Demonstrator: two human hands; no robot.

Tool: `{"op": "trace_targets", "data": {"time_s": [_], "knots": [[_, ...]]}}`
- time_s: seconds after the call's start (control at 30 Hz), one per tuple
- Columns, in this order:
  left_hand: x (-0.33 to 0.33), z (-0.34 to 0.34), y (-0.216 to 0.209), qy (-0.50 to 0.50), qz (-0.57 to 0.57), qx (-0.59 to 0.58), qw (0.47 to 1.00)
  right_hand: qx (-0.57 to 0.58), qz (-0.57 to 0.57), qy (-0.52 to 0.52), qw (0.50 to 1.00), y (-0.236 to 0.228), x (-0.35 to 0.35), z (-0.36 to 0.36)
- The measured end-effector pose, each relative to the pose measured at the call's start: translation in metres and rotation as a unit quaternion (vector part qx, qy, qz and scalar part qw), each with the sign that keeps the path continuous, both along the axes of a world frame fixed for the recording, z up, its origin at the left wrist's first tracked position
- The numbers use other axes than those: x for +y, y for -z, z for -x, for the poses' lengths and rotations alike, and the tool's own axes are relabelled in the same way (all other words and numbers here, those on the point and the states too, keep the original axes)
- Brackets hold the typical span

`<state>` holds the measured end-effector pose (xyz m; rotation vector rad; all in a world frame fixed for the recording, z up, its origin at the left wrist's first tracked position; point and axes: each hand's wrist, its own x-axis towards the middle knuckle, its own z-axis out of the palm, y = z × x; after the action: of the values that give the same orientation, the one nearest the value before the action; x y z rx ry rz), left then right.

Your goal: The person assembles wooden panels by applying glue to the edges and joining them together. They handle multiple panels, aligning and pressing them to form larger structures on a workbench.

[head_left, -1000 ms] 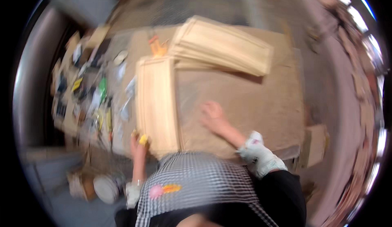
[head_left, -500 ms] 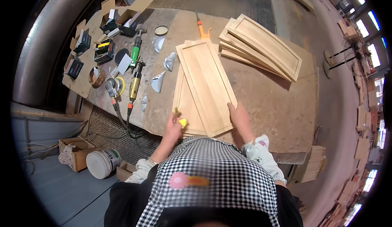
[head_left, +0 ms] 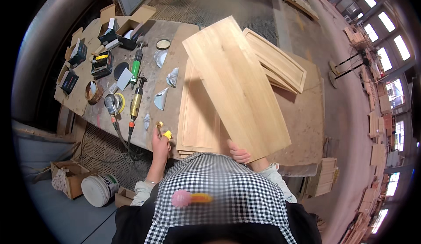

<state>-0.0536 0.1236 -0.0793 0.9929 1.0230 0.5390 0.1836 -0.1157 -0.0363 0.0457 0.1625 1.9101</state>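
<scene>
A pale wooden panel (head_left: 239, 86) is raised at a slant, its plain flat face showing. My right hand (head_left: 239, 153) is closed on its lower edge, with the fingers over the face and the thumb side hidden. Beneath it on the bench lies another wooden panel (head_left: 197, 121) with a framed border, stacked on others and shaded by the raised one. To the left of that stack, my left hand (head_left: 160, 146) is closed around a small yellow piece (head_left: 167, 135). A tan tip (head_left: 159, 124) sticks up between its fingers; what kind of thing it is cannot be made out.
More framed panels (head_left: 280, 60) are piled at the right of the bench (head_left: 302, 134). On the left lie a green air tool (head_left: 137, 66), a gold air tool (head_left: 137, 103), a disc sander (head_left: 114, 104), folded abrasive discs (head_left: 161, 98) and opened boxes (head_left: 78, 53). A white bucket (head_left: 97, 190) stands on the floor.
My right hand has lifted the top panel and turned it, so its flat face shows instead of its framed one. My left hand has moved left, away from the stack, with the yellow piece.
</scene>
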Motion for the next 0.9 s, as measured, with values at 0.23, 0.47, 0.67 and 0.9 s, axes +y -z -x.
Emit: {"op": "trace_targets", "data": {"time_s": [0.23,0.47,0.67,0.9], "knots": [[0.006,-0.001,-0.017,0.019,-0.017,0.032,0.999,-0.012,-0.019,-0.002,1.000,-0.006,-0.005,0.003],[0.035,-0.012,-0.012,-0.044,0.010,-0.067,0.997,0.032,-0.066,-0.054,0.996,0.028,-0.022,-0.004],[0.119,-0.033,0.009,-0.054,0.062,-0.192,0.978,-0.175,0.129,0.143,0.966,0.039,-0.033,-0.014],[0.089,-0.042,0.033,-0.019,0.154,-0.258,0.954,-0.455,0.352,0.326,0.750,0.051,-0.053,-0.021]]}}
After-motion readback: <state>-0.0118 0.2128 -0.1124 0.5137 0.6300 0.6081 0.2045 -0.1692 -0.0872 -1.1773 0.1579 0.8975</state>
